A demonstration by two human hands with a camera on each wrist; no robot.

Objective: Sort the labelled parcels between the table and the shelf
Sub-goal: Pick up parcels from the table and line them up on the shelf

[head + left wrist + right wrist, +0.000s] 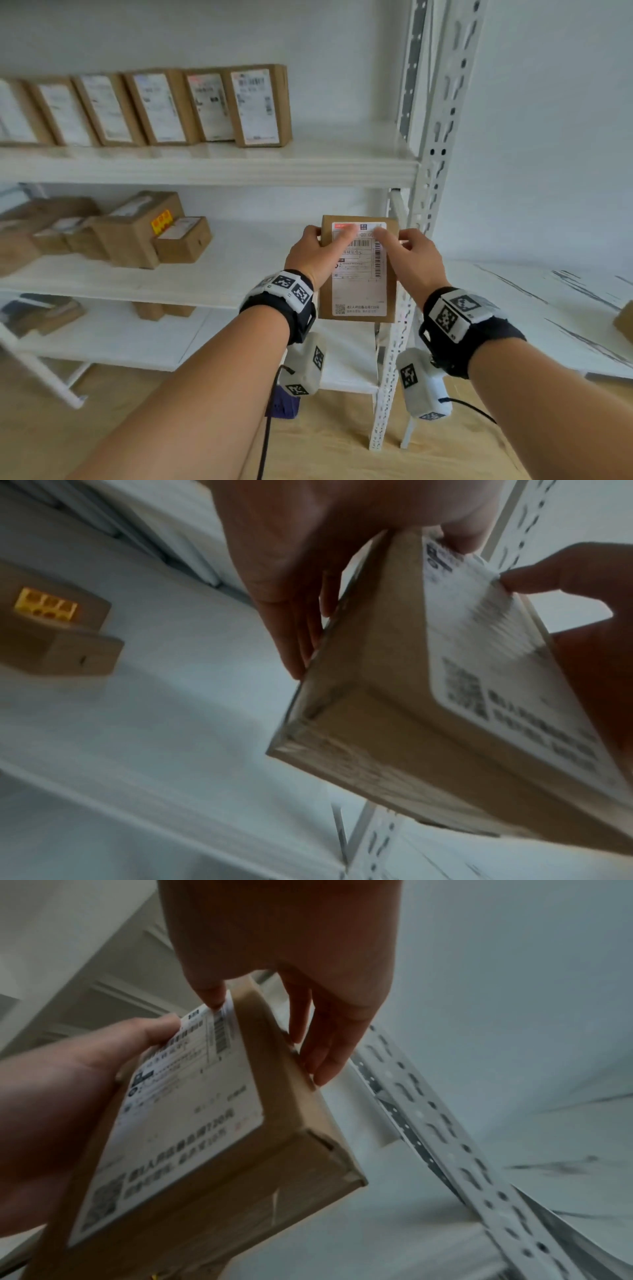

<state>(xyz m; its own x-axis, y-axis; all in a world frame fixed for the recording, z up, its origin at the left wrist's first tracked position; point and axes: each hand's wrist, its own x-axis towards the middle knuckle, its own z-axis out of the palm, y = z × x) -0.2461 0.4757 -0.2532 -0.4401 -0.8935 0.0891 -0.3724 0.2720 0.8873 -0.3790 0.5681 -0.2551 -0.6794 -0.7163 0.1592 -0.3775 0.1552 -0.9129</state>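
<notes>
Two hands, one labelled parcel, gripped

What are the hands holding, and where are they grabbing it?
Both hands hold one labelled cardboard parcel near its top: the left hand grips its left edge, the right hand its right edge, thumbs on the label.

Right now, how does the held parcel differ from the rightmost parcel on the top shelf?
The held parcel is in the air, gripped by left hand and right hand; the rightmost top-shelf parcel stands untouched in a row. The held one is lower, by the shelf post. Both are brown, white-labelled.
</notes>
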